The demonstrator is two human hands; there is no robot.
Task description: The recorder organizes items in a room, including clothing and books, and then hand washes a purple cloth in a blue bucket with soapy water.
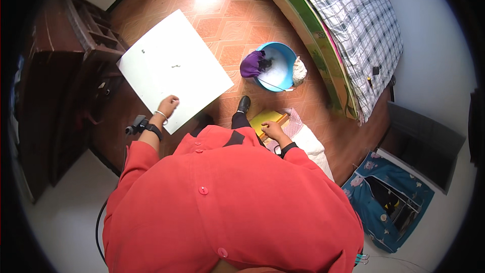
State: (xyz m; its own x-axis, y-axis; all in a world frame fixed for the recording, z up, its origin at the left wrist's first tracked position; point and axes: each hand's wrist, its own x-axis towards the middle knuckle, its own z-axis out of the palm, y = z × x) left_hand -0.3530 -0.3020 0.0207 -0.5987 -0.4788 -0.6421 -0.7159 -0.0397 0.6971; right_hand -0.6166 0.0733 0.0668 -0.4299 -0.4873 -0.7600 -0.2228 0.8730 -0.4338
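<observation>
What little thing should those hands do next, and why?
Maybe the right hand could reach for the purple cloth draped over the blue basin, since the white tabletop shows small dark marks and that hand seems to hold no cloth.

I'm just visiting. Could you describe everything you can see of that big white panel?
The white panel looks flat, pale and four-cornered; its material is unclear. It sits cornerwise ahead and to the left, its far-left corner by the dark brown furniture. A few small dark spots or bits show on top. The left hand is over its near edge, perhaps touching. Any support underneath is hidden.
</observation>
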